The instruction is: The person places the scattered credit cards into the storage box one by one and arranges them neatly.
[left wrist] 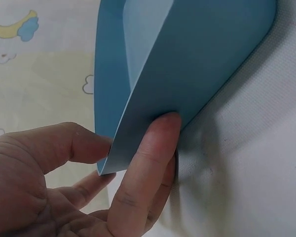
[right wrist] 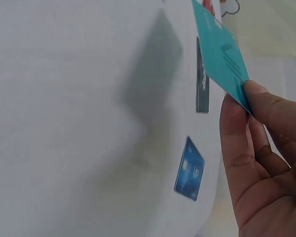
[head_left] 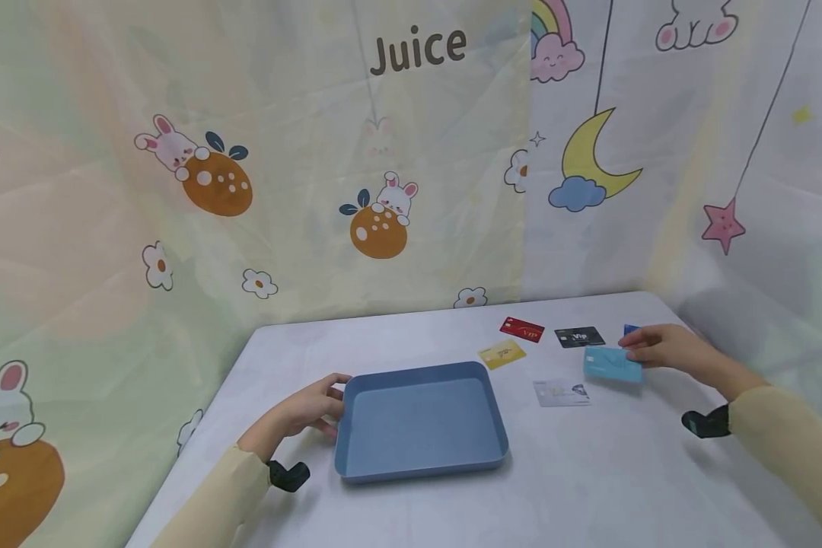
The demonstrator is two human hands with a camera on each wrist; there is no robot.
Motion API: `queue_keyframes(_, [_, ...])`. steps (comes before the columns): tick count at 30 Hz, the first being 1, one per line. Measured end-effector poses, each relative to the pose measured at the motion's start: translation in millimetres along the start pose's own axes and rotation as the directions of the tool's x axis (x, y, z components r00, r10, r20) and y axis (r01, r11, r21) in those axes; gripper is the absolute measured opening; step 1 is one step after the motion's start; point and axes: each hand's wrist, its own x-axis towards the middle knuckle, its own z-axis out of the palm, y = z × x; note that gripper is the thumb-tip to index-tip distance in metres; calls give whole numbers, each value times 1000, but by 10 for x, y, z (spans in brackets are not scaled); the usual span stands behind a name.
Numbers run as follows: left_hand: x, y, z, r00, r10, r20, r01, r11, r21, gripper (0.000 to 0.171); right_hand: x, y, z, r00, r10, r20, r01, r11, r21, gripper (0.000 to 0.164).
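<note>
A shallow blue tray (head_left: 421, 422) lies on the table. At its far left corner my left hand (head_left: 313, 405) grips the edge, and in the left wrist view digits of that hand (left wrist: 113, 182) touch both sides of the tray corner (left wrist: 153, 98). To the right, my right hand (head_left: 674, 354) pinches a light-blue card (head_left: 613, 364) by one end between thumb and finger. That card is tilted and raised off the table in the right wrist view, its shadow falling below. A dark blue card (right wrist: 190, 170) lies near the right hand, mostly hidden in the head view.
Beyond the tray's right side lie a red card (head_left: 523, 329), a black card (head_left: 579, 337), a yellow card (head_left: 502, 354) and a silver card (head_left: 562, 393). A white cloth covers the table (head_left: 589, 472). Printed curtains (head_left: 301, 152) hang behind and beside it.
</note>
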Motion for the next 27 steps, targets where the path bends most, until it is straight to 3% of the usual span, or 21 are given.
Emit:
queue_keyframes(10, [5, -24, -7, 1000, 11, 7, -11, 1000, -4, 74, 43, -211, 124, 1000, -31, 4, 31, 999, 34, 60])
queue_keyframes(27, [-1, -17, 4, 1000, 11, -5, -11, 1000, -9, 75, 77, -587, 335, 995, -86, 47, 81, 992, 101, 57])
